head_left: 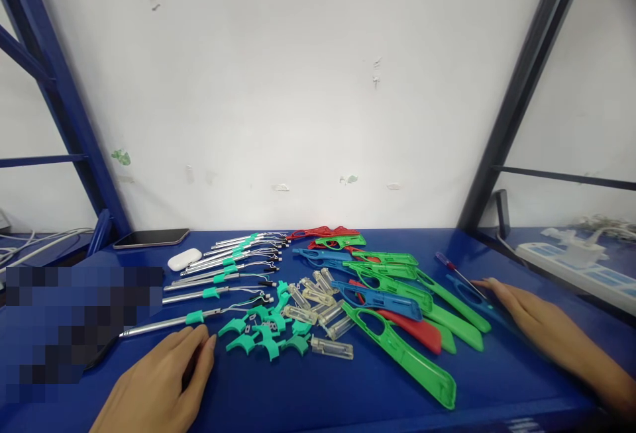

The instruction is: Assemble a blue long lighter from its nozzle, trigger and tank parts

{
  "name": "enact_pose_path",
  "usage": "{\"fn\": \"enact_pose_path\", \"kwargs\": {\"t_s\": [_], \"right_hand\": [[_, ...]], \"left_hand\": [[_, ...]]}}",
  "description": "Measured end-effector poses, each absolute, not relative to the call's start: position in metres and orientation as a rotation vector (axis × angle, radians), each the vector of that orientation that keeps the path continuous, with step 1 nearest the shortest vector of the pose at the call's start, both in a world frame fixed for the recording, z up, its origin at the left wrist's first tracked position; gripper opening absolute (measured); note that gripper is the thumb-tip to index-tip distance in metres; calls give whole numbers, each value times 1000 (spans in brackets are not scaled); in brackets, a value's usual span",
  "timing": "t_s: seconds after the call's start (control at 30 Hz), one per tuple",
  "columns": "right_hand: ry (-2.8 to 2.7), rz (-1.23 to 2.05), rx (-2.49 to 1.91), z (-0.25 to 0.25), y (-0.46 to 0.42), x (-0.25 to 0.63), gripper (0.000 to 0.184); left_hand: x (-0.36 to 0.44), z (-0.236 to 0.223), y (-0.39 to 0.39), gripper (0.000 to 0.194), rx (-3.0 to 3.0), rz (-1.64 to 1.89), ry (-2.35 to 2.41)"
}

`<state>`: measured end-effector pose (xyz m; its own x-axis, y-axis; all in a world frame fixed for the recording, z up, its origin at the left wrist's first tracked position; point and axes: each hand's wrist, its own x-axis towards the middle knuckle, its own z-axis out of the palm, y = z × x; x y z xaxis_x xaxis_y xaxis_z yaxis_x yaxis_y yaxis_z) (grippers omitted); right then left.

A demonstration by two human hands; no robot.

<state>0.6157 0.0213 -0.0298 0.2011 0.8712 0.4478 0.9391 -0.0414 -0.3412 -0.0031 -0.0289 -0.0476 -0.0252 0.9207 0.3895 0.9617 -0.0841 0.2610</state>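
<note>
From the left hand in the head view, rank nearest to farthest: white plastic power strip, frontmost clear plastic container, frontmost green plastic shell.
1. Clear plastic container, right of the left hand
2. Green shell, right of the container
3. Power strip, far right

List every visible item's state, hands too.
Left hand, curled
Right hand, extended, grip unclear
Screwdriver, tip toward right hand
Casing halves, loose, some hollow side up
Metal rods, wired
Loose teal clips, heaped
Clear cartridges, loosely piled
Earbud case, closed
Phone, lying flat
Power strip, on/off unclear
</note>
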Motion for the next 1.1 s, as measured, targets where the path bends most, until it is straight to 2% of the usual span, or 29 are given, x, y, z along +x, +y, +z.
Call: {"fn": "enact_pose_path", "kwargs": {"t_s": [0.17, 0.37, 0.63, 0.8, 0.9, 0.97, 1.1], "right_hand": [[-1688, -66, -1858, -27, 18, 615, 61], [-1572, -293, -1755, -13, 6, 605, 60], [-1882, -386, -1447, -2, -5, 521, 47], [-1955, -415, -1361, 6, -7, 484, 75], [-1905, -461, -1426, 1, 0, 490, 83], [-1881, -505, -1475, -4, 6, 502, 81], [-1866, -500, -1552, -12, 16, 523, 63]], "left_hand": [[-2, -46, -30, 58, -2137, -763, -2045], [1, -44, -31, 57, -2111, -792, -2026], [6, -37, -33, 57, -2114, -779, -2002], [1, -41, -32, 56, -2119, -765, -1991], [-4, -49, -29, 59, -2114, -749, -1984], [-7, -56, -27, 59, -2116, -734, -1972], [-12, -65, -24, 58, -2097, -714, -1940]]}}
